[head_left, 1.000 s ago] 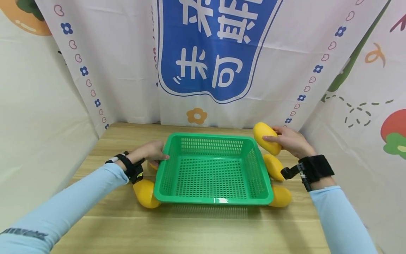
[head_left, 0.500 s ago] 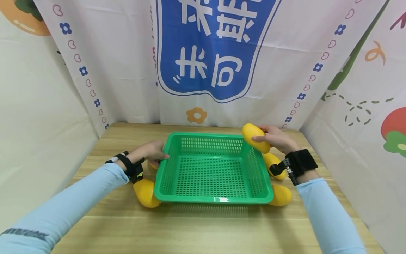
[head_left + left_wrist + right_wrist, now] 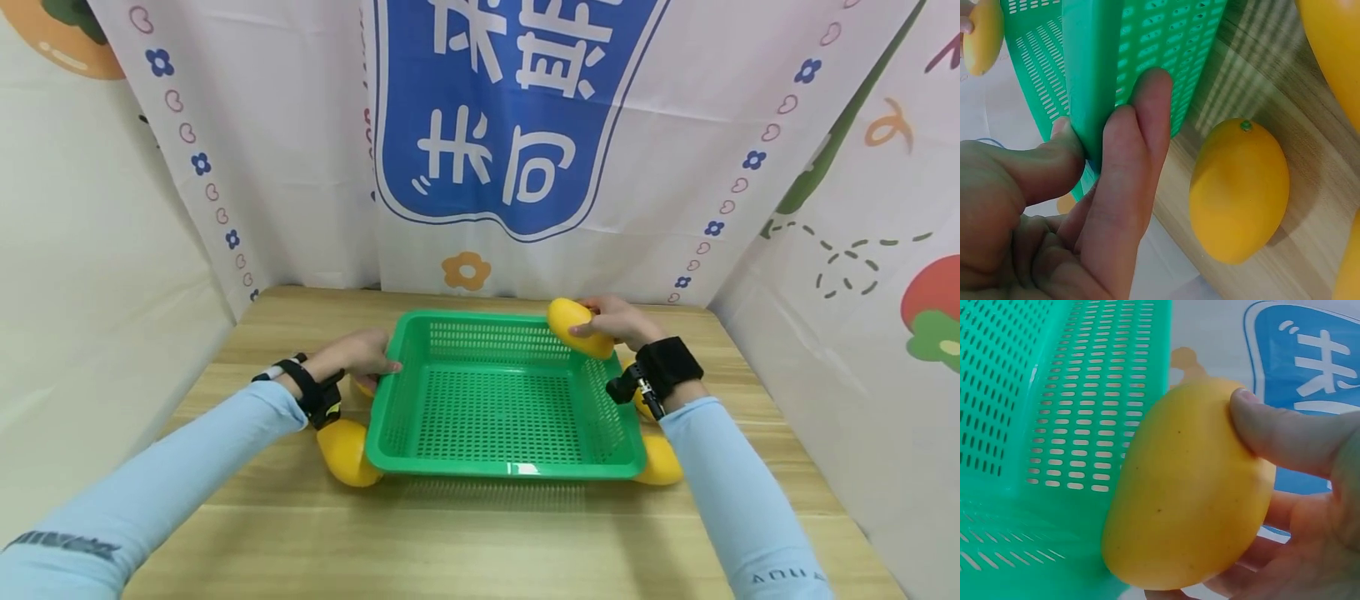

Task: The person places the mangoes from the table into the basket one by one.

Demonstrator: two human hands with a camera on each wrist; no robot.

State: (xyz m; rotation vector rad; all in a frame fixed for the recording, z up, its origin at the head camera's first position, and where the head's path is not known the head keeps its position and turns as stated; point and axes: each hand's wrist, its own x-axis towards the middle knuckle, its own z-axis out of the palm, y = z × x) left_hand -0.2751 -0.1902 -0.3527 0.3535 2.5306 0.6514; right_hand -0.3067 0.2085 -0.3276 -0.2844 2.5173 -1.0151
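Note:
A green slotted plastic basket [image 3: 495, 472] stands on the wooden table with nothing inside it. My left hand [image 3: 360, 353] pinches its left rim; the left wrist view shows the thumb on the inner side and the fingers against the outer wall. In my right hand [image 3: 617, 322] is a yellow mango [image 3: 1188, 487], gripped between thumb and fingers and held over the basket's far right corner. Another mango [image 3: 1239, 190] lies on the table beside the basket's left wall, near the left fingers.
A mango [image 3: 348, 452] rests at the basket's front left. Along the right side lie a mango [image 3: 660, 461] and another mango [image 3: 643, 403] partly hidden by the right wrist. A printed white curtain [image 3: 315, 167] hangs behind the wooden table [image 3: 480, 550].
My right hand has carried the mango leftward, from beside the basket's right rim to above its far right corner. The left hand still holds the rim.

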